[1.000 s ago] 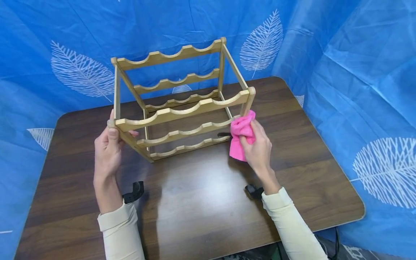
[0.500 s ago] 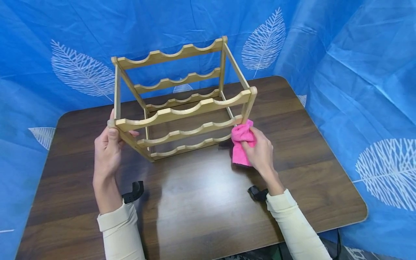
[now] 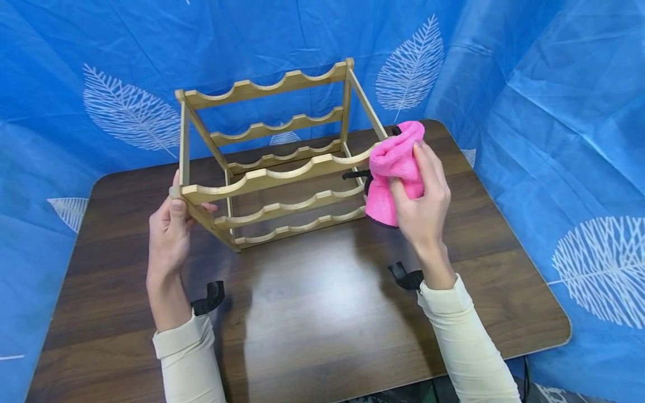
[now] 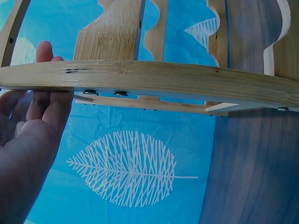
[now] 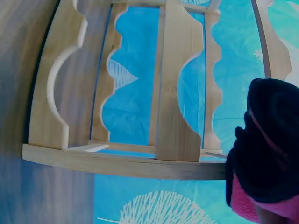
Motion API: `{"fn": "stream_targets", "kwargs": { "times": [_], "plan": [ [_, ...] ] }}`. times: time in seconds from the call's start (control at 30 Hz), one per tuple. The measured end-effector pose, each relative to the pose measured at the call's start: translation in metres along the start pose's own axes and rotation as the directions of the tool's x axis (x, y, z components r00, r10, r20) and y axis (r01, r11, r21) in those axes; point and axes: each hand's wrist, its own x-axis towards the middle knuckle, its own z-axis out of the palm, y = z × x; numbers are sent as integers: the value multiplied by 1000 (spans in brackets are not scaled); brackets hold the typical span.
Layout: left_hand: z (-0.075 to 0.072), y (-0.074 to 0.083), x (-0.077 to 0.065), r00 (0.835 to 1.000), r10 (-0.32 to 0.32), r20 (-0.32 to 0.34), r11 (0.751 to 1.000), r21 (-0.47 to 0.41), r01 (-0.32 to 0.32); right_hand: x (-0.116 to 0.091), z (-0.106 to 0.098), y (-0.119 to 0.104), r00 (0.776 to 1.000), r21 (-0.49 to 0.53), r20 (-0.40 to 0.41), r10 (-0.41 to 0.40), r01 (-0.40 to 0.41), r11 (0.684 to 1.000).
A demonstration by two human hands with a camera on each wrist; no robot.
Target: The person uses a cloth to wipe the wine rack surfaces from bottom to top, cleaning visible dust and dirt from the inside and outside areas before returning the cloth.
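Observation:
A light wooden wine rack (image 3: 322,164) with scalloped rails stands on the brown table, its slatted tiers facing me. My left hand (image 3: 170,240) grips its front left post near the top; in the left wrist view, fingers show on both sides of the wooden post (image 4: 168,77). In my right hand (image 3: 425,207) is a bunched pink cloth (image 3: 394,173) with dark edging, pinched between thumb and fingers. The cloth wraps the top of the front right post and hides that corner. Its dark side (image 5: 268,144) faces the right wrist camera.
The wood-grain table (image 3: 312,319) extends around the rack, with rounded corners. Blue curtain (image 3: 312,33) with white leaf prints hangs behind and to the right. Black wrist straps (image 3: 405,277) sit at the sleeve cuffs. A dark cable (image 3: 526,375) hangs below the table's right front.
My right hand first slid slightly down the front right post with the cloth, then rose to its top corner. My left hand and the rack have stayed nearly in place.

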Motion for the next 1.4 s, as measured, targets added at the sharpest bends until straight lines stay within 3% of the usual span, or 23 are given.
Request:
{"fn": "stream_targets", "kwargs": {
  "times": [0.7, 1.0, 1.4],
  "plan": [
    [3, 1, -1, 1000, -15, -17, 999, -37, 14, -13, 2, 14, 987, -105, 105, 125, -114, 988],
    [3, 2, -2, 1000, -21, -16, 1000, 11, 21, -30, -2, 26, 965, -164, 177, 194, -166, 972],
    [6, 1, -6, 998, -23, -66, 999, -24, 21, -47, -3, 36, 914, -230, 276, 298, -238, 944]
  ]
}}
